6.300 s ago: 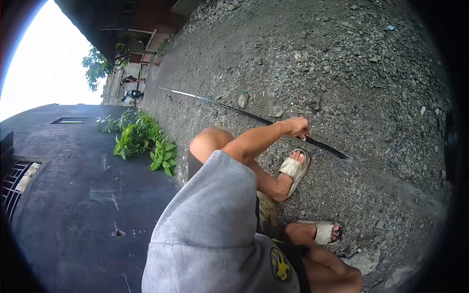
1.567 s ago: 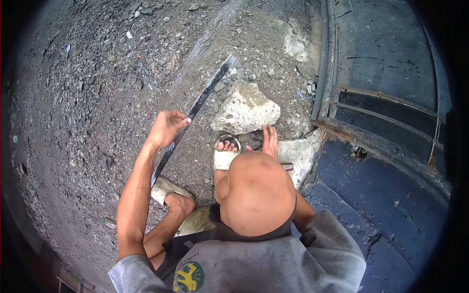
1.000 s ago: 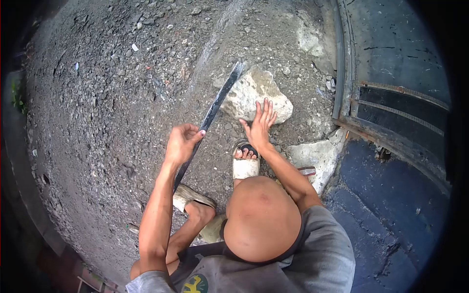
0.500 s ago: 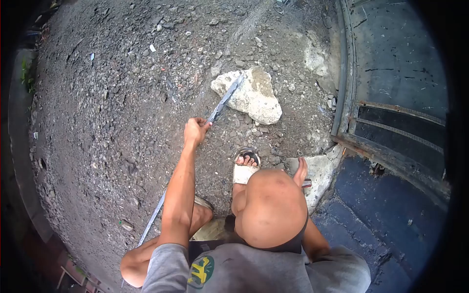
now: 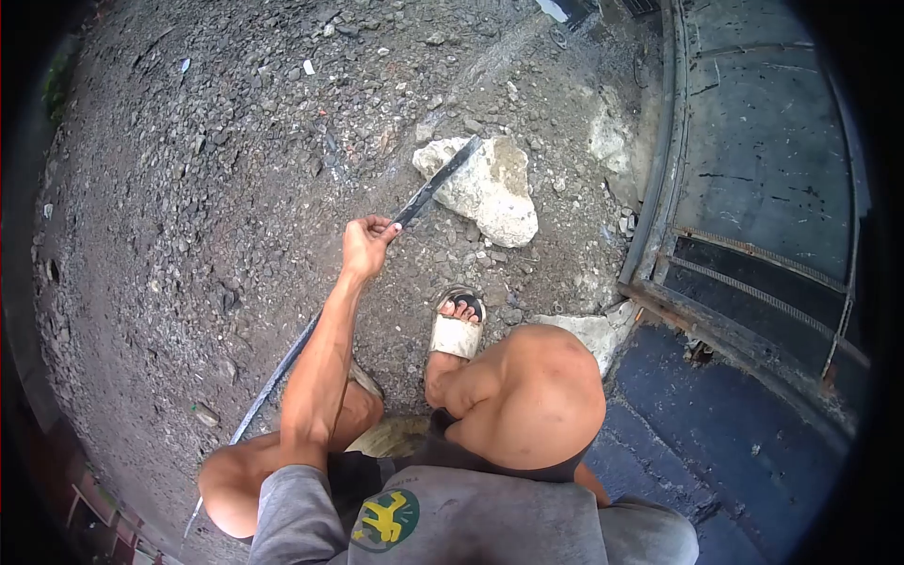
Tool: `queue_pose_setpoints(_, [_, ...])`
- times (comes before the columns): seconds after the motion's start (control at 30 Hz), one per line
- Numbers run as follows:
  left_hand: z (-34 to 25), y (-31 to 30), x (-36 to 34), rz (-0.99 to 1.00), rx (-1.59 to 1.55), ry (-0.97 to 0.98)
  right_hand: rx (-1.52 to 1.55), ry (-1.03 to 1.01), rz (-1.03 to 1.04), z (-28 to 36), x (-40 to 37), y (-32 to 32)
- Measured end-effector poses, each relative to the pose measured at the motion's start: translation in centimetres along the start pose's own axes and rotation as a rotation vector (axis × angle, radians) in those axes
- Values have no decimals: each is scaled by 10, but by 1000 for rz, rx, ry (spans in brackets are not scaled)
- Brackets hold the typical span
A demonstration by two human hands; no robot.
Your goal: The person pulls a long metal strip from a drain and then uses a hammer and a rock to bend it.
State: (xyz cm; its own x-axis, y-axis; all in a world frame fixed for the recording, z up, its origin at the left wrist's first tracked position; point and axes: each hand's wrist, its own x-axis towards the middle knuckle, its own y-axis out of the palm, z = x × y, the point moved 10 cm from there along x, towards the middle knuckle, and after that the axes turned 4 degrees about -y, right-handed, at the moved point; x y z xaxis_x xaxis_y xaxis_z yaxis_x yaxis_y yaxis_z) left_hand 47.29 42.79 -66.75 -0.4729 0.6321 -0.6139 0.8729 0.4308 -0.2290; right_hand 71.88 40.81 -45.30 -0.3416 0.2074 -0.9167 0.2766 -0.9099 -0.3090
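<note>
My left hand [image 5: 367,247] is closed on a long, narrow metal bar [image 5: 421,201], with thumb and fingers pinching it. The bar's far end lies over a pale, rough rock [image 5: 492,198]. Its other end runs back under my left forearm, past my left leg. My right hand is out of sight behind my raised right knee [image 5: 551,395]; only a bit of the right arm shows beside it.
Gravelly ground [image 5: 226,188] with loose stones surrounds me. On the right stand a grey metal panel [image 5: 753,179] with ribbed rods and a dark blue surface [image 5: 697,424]. A concrete slab [image 5: 589,336] lies by my knee. My sandalled foot [image 5: 458,325] is close to the rock.
The bar has turned about its length and now looks darker on top. My left hand has shifted slightly left and up in view. My right hand, earlier visible beside the knee, is now hidden.
</note>
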Motion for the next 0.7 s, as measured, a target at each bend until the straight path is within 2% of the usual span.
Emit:
queue_pose_setpoints(0.07, [0, 2, 0, 47, -61, -10, -64, -146, 185, 40, -17, -25])
queue_pose_setpoints(0.1, [9, 2, 9, -5, -59, -4, -115, -224, 291, 70, -23, -36])
queue_pose_setpoints(0.13, [19, 2, 13, -26, -78, -11, -142, -227, 302, 68, -22, -39])
queue_pose_setpoints(0.2, [12, 18, 9, 54, -91, -6, 90, -211, 135, 56, -22, -51])
queue_pose_setpoints(0.23, [15, 23, 14, 45, -117, -1, 84, -208, 152, 7, -20, -15])
queue_pose_setpoints(0.33, [-6, 46, 22, 74, -67, -27, 853, 197, -665, -105, 54, 5])
queue_pose_setpoints(0.37, [-10, 56, 29, 83, -56, -1, 1106, 340, -938, -168, 49, 31])
queue_pose_setpoints(0.4, [-12, 66, 34, 79, -60, -16, 1145, -13, -656, -159, 81, 6])
queue_pose_setpoints(0.43, [-20, 72, 36, 38, 5, 34, 1208, 2, -724, -174, 99, 13])
queue_pose_setpoints(0.47, [-25, 76, 33, -3, 72, 86, 1234, -123, -689, -155, 107, -7])
queue_pose_setpoints(0.53, [-21, 73, 40, -49, 136, 65, 1264, -333, -740, -132, 117, -41])
queue_pose_setpoints(0.63, [-11, 64, 45, -19, 151, 6, 1131, -430, -819, -94, 119, -90])
queue_pose_setpoints(0.7, [-9, 64, 41, -9, 170, 9, 982, -289, -801, -99, 137, -98])
